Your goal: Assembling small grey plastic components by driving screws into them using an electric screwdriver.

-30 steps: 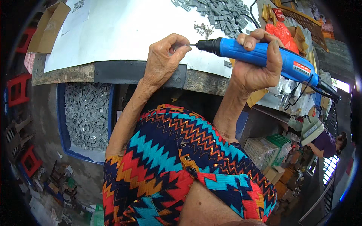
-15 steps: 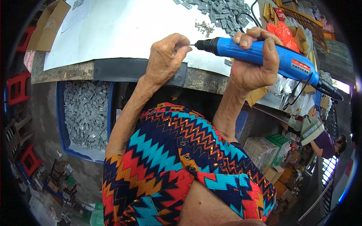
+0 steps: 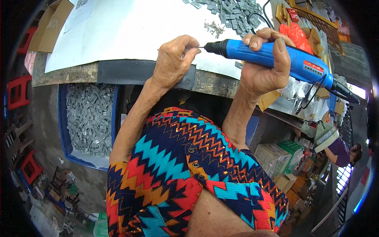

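My right hand (image 3: 268,63) is wrapped round a blue electric screwdriver (image 3: 256,54) with a black nose and a cord at its back end. The tool lies nearly level and points left, its thin bit reaching the fingertips of my left hand (image 3: 175,57). Those fingers are pinched together over the table's near edge; a small piece between them is mostly hidden, so I cannot make out its kind. Beyond the tool, a little heap of tiny brass-coloured screws (image 3: 214,29) lies on the white sheet (image 3: 130,31). Behind it spreads a pile of grey flat parts (image 3: 233,15).
Below the table's edge at left stands a blue bin (image 3: 63,130) full of grey parts. An open cardboard box (image 3: 49,27) sits at the table's far left. A red plastic bag (image 3: 296,37) lies at right. Another person (image 3: 341,153) is at far right, near stacked crates (image 3: 272,158).
Almost nothing differs. Both hands and the screwdriver hold the same place, with the bit still at my left fingertips; the view has shifted very slightly.
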Demonstrator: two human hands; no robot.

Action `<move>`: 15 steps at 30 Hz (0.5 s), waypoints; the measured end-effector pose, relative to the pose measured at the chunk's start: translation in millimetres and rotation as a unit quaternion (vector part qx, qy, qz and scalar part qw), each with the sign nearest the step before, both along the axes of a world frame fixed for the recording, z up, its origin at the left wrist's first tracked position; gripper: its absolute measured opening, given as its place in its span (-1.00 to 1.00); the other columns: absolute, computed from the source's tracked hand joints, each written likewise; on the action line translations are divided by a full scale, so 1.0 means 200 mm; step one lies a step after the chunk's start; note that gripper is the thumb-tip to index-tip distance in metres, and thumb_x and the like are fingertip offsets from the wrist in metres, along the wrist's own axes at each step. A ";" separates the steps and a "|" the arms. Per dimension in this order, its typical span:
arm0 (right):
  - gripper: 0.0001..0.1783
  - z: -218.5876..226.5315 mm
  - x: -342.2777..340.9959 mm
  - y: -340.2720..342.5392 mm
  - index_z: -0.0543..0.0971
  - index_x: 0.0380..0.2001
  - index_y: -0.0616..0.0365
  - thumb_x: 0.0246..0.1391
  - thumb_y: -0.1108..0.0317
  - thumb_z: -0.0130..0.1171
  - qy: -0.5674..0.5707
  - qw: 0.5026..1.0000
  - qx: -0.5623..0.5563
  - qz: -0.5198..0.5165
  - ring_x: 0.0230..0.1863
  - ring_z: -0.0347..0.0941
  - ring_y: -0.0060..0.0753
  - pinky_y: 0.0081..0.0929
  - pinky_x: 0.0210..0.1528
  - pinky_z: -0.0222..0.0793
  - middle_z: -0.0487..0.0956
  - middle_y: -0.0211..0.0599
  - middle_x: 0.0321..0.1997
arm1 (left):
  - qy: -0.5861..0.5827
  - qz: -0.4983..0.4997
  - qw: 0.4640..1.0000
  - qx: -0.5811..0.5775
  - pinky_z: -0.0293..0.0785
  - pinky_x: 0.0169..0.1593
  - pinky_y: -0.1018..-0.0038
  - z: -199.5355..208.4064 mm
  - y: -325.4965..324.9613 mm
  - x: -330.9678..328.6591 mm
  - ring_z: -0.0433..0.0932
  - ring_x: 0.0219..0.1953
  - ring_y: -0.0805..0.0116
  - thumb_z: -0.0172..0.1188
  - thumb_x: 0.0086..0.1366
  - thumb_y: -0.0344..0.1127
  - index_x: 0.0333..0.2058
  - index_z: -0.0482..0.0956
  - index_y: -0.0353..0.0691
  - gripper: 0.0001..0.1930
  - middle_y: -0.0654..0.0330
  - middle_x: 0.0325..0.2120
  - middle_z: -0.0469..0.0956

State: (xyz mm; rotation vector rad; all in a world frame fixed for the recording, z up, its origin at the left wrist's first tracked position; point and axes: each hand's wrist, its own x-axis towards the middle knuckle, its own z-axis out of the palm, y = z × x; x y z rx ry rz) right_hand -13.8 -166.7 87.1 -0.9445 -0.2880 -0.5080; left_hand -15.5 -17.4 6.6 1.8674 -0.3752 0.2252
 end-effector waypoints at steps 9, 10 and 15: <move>-0.81 -0.01 -0.01 0.00 0.38 -0.33 0.30 -0.08 0.46 0.00 -0.005 1.000 0.015 -0.005 -0.59 0.39 -0.35 -0.29 -0.43 0.35 0.48 -0.01 -0.49 | 0.023 -0.016 1.000 -0.006 0.39 -0.44 0.57 -0.01 0.00 0.00 0.44 -0.53 0.50 0.17 0.05 -0.43 -0.43 0.52 -0.30 -0.91 0.23 -0.58 0.51; -0.80 0.00 -0.01 -0.01 0.38 -0.33 0.29 -0.08 0.46 0.00 0.001 1.000 0.019 -0.002 -0.59 0.39 -0.35 -0.29 -0.43 0.35 0.48 -0.01 -0.49 | 0.034 -0.020 0.999 -0.009 0.39 -0.43 0.58 0.00 0.00 0.00 0.44 -0.53 0.51 0.17 0.05 -0.43 -0.42 0.51 -0.30 -0.89 0.24 -0.57 0.51; -0.77 0.01 -0.02 -0.01 0.47 -0.37 0.33 -0.09 0.38 0.02 0.005 1.000 0.010 -0.012 -0.56 0.36 -0.32 -0.31 -0.39 0.20 0.49 0.02 -0.43 | 0.031 -0.022 0.999 -0.015 0.39 -0.40 0.60 0.02 0.01 0.00 0.44 -0.51 0.52 0.20 0.03 -0.43 -0.37 0.50 -0.29 -0.84 0.25 -0.55 0.51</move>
